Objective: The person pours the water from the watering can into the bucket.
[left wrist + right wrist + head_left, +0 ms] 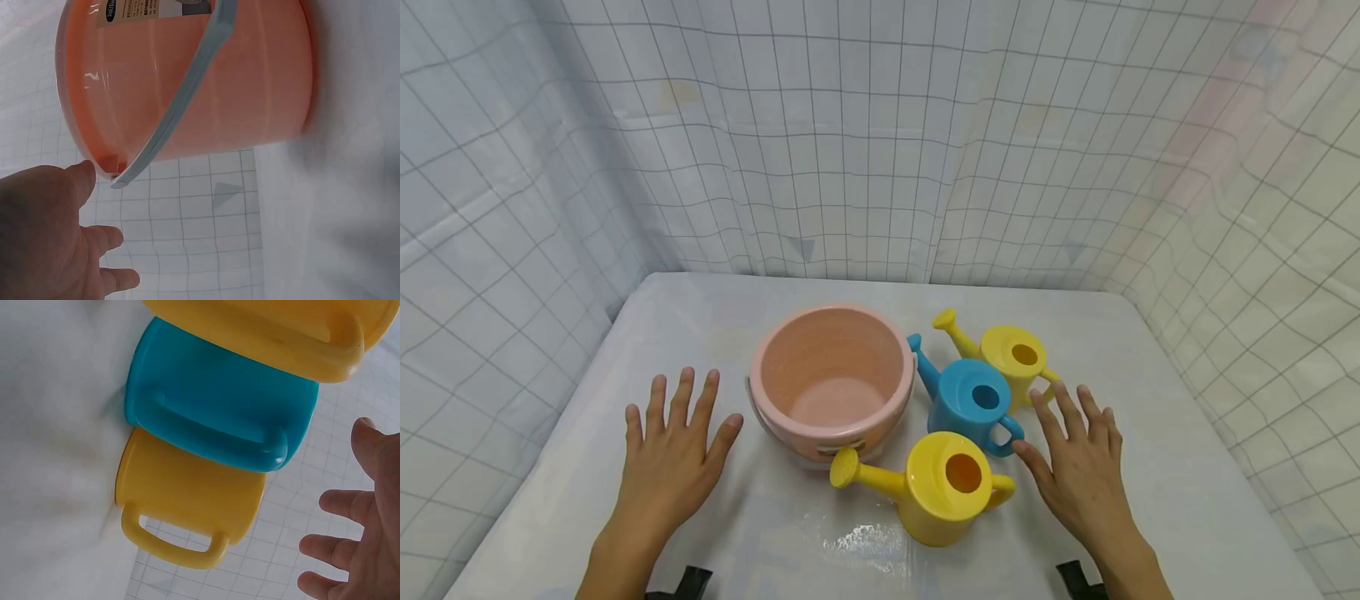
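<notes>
bucket (831, 350) of pink plastic stands upright on the white tabletop (760, 529), between the left hand (673, 462) and the blue watering can (958, 404), its grey handle (181, 106) lowered against its side; the left hand, spread wide, is near the bucket's left side. the front yellow watering can (928, 504) aims its spout (880, 479) across the bucket's near side, while the back yellow watering can (996, 340) stands partly behind the blue one. the right hand (1082, 475), also spread, is just beside the cans; a grid-patterned curtain (850, 150) hangs behind the tabletop
</notes>
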`<state>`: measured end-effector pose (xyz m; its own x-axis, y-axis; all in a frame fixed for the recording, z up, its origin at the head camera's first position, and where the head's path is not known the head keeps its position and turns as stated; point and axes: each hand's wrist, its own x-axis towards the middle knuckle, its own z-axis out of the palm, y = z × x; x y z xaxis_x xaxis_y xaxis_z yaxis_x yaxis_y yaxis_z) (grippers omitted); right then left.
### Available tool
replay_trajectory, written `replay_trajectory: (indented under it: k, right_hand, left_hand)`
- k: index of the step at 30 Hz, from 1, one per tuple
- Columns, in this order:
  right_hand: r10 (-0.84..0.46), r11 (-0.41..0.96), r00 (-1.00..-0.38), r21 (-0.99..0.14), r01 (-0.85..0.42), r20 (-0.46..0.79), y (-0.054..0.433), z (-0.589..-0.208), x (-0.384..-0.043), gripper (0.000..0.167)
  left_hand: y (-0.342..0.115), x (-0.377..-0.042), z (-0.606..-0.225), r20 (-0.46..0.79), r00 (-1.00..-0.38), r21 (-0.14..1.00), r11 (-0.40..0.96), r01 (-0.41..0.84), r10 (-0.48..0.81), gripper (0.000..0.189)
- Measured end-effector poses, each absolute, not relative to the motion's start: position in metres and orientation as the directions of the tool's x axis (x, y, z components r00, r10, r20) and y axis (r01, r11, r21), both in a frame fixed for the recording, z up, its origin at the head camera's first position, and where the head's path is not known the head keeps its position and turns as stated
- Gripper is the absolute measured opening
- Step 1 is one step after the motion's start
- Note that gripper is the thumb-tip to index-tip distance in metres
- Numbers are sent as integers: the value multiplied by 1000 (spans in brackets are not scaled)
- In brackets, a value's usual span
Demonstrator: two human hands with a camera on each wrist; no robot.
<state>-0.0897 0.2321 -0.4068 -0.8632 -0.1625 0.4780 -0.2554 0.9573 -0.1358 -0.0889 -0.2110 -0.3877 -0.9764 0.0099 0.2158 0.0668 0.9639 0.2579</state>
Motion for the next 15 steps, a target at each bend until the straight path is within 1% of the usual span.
replay_trajectory:
  k: [15]
  right_hand:
    - [-158, 961, -871, -130, -244, 465, 223, -399, -89, 69]
  left_hand:
    - [-202, -95, -378, 254, -966, 271, 956, 115, 44, 66]
